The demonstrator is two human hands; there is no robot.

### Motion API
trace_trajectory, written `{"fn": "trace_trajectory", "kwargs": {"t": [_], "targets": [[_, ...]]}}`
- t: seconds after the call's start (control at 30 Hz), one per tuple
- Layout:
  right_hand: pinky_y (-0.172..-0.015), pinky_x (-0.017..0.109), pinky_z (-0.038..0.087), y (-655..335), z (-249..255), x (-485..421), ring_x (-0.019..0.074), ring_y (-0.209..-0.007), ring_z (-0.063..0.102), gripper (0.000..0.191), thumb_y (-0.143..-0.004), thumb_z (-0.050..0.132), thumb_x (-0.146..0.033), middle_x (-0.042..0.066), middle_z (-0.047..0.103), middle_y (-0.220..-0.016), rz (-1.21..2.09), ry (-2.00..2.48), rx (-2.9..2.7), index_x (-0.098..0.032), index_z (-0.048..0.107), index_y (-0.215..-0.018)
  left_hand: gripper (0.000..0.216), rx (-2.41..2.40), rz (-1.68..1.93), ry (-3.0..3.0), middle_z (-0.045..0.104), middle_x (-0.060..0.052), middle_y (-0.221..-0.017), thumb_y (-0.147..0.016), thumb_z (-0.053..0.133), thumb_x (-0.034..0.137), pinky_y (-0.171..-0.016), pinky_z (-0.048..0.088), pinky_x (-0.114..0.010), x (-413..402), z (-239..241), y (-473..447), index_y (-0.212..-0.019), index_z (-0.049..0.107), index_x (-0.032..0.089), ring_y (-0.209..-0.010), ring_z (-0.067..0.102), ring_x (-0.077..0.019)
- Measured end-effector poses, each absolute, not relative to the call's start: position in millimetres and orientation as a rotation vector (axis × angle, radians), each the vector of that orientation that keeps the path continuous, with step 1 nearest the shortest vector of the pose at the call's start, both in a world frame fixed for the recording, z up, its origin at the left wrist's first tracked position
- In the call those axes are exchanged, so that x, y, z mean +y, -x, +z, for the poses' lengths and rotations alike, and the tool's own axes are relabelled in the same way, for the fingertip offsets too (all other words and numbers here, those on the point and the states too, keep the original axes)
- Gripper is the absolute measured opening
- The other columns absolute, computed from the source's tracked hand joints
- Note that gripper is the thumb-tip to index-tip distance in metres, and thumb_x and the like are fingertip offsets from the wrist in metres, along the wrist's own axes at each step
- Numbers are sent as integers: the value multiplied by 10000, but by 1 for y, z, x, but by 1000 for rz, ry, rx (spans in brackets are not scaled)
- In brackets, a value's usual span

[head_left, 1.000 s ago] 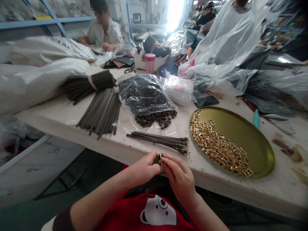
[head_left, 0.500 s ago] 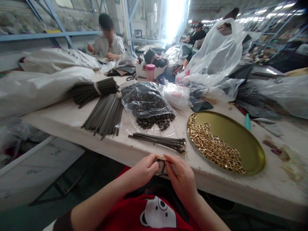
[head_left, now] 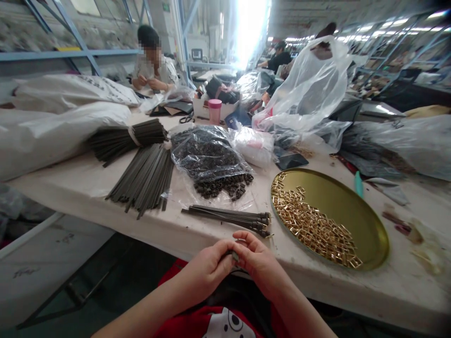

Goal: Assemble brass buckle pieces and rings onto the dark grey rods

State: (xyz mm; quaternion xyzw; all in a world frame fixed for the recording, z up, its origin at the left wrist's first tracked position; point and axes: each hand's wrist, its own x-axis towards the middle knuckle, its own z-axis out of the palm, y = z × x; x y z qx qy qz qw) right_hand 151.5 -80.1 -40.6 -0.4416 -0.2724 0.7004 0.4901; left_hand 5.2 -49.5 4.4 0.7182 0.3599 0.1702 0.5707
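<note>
At the table's front edge, my left hand [head_left: 213, 263] and my right hand [head_left: 260, 263] meet with their fingertips together. Between them shows the end of a dark strap [head_left: 234, 255]; the rest of it is covered by my fingers. My left thumb and fingers are closed round it, and my right thumb presses there with the index finger raised and curved. Just beyond lies a small row of dark straps [head_left: 225, 215] with loops and gold buckles at their right ends. To the right, a round gold tray [head_left: 352, 202] holds a heap of gold rectangular buckles [head_left: 313, 225].
A clear bag of small black loops [head_left: 211, 155] lies mid-table. Left of it are loose dark straps [head_left: 143, 180] and a tied bundle [head_left: 148, 132]. Behind stand a pink-lidded jar [head_left: 214, 111] and plastic bags [head_left: 306, 89]. A co-worker [head_left: 153, 70] sits across the table.
My hands have drawn closer together and turned, covering the gold buckle that showed between the fingertips. The view has shifted slightly. The co-worker's hands have come together.
</note>
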Motion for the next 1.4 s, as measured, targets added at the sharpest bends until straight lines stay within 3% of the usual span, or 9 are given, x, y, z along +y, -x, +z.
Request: {"fn": "trace_trajectory", "kwargs": {"t": [0.1,0.27,0.43,0.67,0.83,0.9,1.17,1.4], "targets": [[-597,254,443,-166,-41,-56,109,-589,534,265,-745,585,-385,-31,555,-658,1573,1204,-918,-187,497,-896,193,915,363,-1661,553,-4,-812,-869,368,283,-703,391,-231,-38,-3,-5,-901,518,166,-748,493,-137],[-631,286,429,-208,-46,13,149,-649,544,167,-813,468,-289,17,591,-733,765,1614,-1458,-174,560,-891,187,995,326,-1588,471,30,-709,-865,355,298,-644,362,-215,-17,-9,-7,-848,490,170,-662,428,-117],[-632,250,403,-204,-61,58,146,-683,557,143,-768,521,-139,42,598,-824,433,1769,-2050,-207,616,-851,191,1026,337,-1534,443,31,-672,-851,363,310,-614,354,-212,-2,-14,-10,-828,488,168,-655,411,-121],[-622,263,400,-196,-55,50,167,-700,558,81,-787,528,-181,47,605,-766,472,1753,-2012,-190,607,-803,229,1082,357,-1489,388,55,-577,-854,359,337,-533,318,-208,9,-17,-8,-850,504,160,-550,374,-102],[-557,234,432,-194,-29,6,119,-586,541,216,-833,461,-351,-11,584,-648,1237,1401,-1502,-178,588,-854,264,1095,451,-1484,368,62,-564,-849,367,384,-484,277,-200,10,-22,-13,-795,481,152,-513,337,-85],[-539,222,428,-191,-22,-11,102,-555,520,246,-817,480,-388,-20,570,-632,1378,1294,-1383,-171,593,-845,254,1086,451,-1518,377,61,-574,-844,374,378,-486,280,-199,7,-20,-16,-783,479,155,-521,344,-86],[-408,194,297,-178,-22,-46,75,-425,386,315,-844,419,-423,-56,446,-509,1370,1321,-1391,-160,592,-837,251,1115,324,-1785,508,27,-658,-842,369,333,-579,332,-227,-21,-8,-17,-763,534,160,-629,454,-121],[-450,211,352,-166,-20,-66,99,-474,448,260,-844,418,-402,-29,516,-577,1164,1424,-1411,-170,536,-840,276,1099,322,-1835,590,-4,-747,-851,349,339,-625,367,-240,-33,-7,-11,-809,556,162,-714,522,-154]]}}
